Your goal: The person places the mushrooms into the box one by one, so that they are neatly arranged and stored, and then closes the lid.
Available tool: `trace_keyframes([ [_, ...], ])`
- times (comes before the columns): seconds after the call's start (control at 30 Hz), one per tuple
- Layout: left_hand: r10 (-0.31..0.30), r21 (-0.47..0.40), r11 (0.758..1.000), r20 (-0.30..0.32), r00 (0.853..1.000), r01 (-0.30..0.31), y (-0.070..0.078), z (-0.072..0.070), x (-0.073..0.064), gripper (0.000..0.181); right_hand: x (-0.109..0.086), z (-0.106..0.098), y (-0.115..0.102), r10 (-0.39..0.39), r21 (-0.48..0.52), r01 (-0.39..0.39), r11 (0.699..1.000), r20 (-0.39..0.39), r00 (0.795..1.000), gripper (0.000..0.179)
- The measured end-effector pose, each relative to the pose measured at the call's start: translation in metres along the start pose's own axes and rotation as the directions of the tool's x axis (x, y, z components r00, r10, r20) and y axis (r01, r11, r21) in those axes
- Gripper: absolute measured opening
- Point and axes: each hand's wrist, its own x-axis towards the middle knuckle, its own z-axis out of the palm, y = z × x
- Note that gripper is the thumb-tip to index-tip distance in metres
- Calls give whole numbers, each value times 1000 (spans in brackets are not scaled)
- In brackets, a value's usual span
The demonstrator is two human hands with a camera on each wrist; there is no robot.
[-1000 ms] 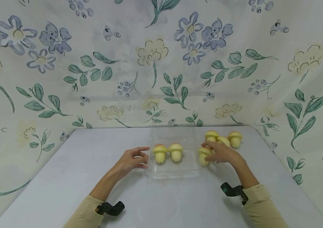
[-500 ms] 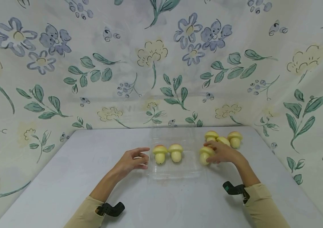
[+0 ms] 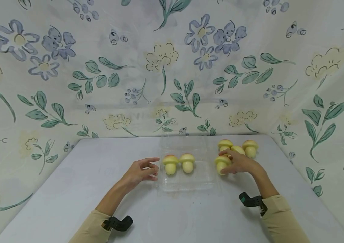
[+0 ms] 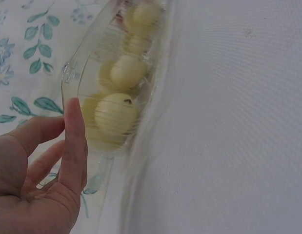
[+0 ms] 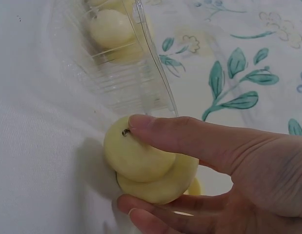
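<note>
A clear plastic box point(image 3: 200, 182) stands open in the middle of the table, with two yellow mushrooms, one at the left point(image 3: 170, 165) and one beside it point(image 3: 187, 164), lying in it. My left hand point(image 3: 142, 170) is at the box's left side. In the left wrist view its fingertips point(image 4: 72, 109) are right at the box's rim, fingers relaxed. My right hand point(image 3: 237, 162) holds another yellow mushroom point(image 5: 136, 156) just right of the box. Its thumb lies on the stem end, and the other fingers are under the cap.
Behind my right hand, several more yellow mushrooms lie grouped at the back right, one farthest right point(image 3: 250, 149) and one nearer the box point(image 3: 225, 144). A flowered cloth point(image 3: 147, 101) hangs along the table's back edge. The white table point(image 3: 99, 162) extends to both sides.
My right hand has shifted slightly to the right with the mushroom, away from the box's right side. The left hand and the two mushrooms in the box have stayed in place.
</note>
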Motion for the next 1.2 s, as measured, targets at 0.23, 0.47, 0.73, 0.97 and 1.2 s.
trace_keyframes([
  [0.23, 8, -9, 1000, 6, 1000, -8, -1, 0, 0, 58, -2, 1, -2, 5, 11, -5, 1000, 1, 1000, 71],
  [0.47, 9, -18, 1000, 20, 1000, -9, -4, 0, 1, 58, -5, 1, -4, 15, -2, -15, 1000, 2, 1000, 70],
  [0.73, 8, -6, 1000, 10, 1000, -8, -3, -2, 2, 59, -3, 1, -4, -19, -43, 18, 999, -12, 1000, 69],
  [0.97, 13, -3, 1000, 8, 1000, -13, -2, -1, 1, 57, -3, -1, -4, -23, -60, 21, 998, -25, 999, 70],
  [1.2, 11, 3, 1000, 7, 1000, -11, -2, -1, 1, 55, -4, -2, -6, -29, -80, 26, 996, -39, 999, 71],
])
